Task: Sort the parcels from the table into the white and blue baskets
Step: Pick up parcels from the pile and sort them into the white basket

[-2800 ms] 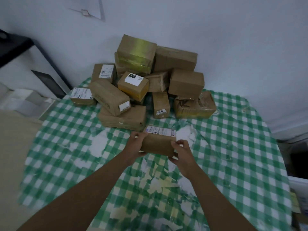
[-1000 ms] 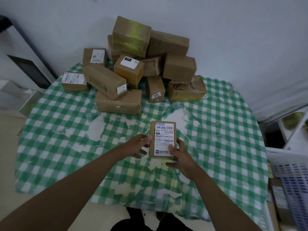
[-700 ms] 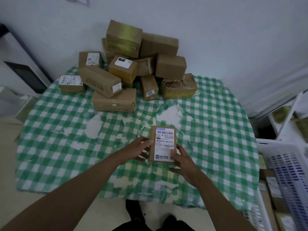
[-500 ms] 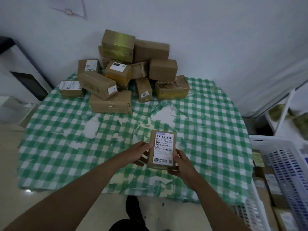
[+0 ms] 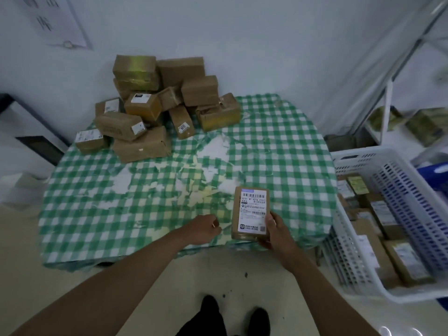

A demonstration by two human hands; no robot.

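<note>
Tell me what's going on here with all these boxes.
A person is sorting parcels. The right hand grips a small brown parcel, label up, above the near edge of the checked table. The left hand holds nothing and hangs beside it. A pile of parcels waits at the far side of the table. A white basket to the right already holds several parcels; only a corner of something blue shows behind it.

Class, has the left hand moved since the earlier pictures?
Yes. The left hand has let go of the parcel and drawn back toward the table's near edge.
</note>
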